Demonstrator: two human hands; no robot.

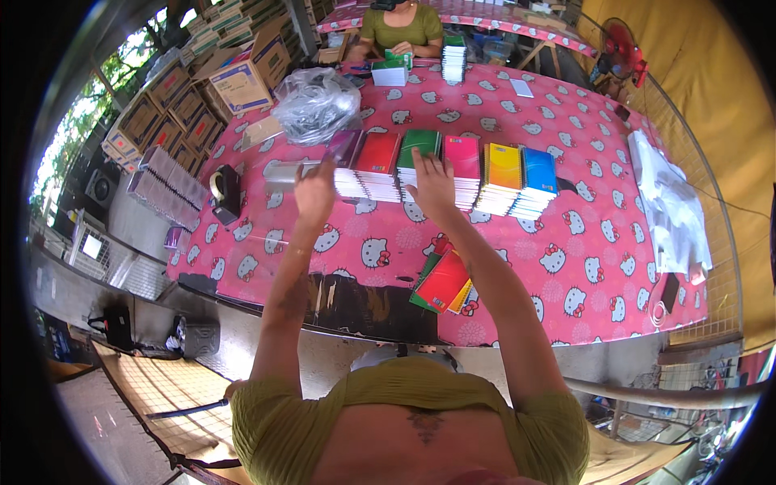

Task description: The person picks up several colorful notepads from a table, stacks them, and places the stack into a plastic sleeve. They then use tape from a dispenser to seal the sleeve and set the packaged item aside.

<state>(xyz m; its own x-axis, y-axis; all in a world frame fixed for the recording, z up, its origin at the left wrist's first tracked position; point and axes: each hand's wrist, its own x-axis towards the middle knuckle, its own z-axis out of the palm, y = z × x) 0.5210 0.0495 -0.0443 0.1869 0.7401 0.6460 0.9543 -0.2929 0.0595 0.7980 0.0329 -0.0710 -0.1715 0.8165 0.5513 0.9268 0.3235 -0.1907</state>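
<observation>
Stacks of spiral notebooks stand in a row across the table. From left to right their covers are purple (345,144), red (378,152), green (422,141), pink (462,153), yellow (503,162) and blue (539,168). My right hand (434,184) lies over the green stack, its fingers spread on the cover and front edge. At the left side of the purple stack is my left hand (314,192), fingers reaching forward and slightly bent, apparently holding nothing. Nearer me, a few loose notebooks with red (443,281), green and yellow covers lie fanned out, partly behind my right forearm.
Clear plastic (317,105) is heaped behind the purple stack. A black tape dispenser (225,194) stands at left, white plastic bags (667,194) at right. Across the table a person (402,28) handles a green notebook (398,58). Cardboard boxes (246,81) are piled at far left.
</observation>
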